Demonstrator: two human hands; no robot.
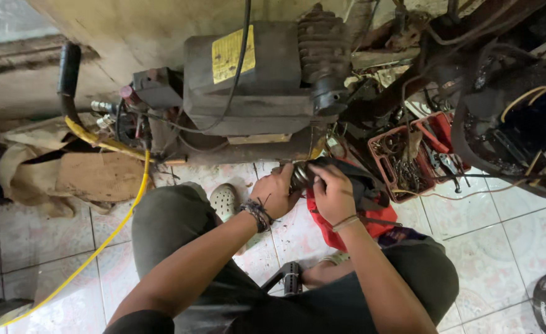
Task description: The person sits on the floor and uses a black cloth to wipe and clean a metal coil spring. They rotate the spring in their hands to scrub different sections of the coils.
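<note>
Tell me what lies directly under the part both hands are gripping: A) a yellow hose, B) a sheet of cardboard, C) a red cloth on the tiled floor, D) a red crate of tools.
C: the left hand and right hand hold a dark ribbed metal part over a red cloth spread on the tiled floor; the cardboard, yellow hose and red crate lie off to the sides.

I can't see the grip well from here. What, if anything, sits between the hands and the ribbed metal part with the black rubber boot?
Nothing visible: left hand and right hand both already grip the ribbed metal part with the black rubber boot, above the red cloth.
</note>
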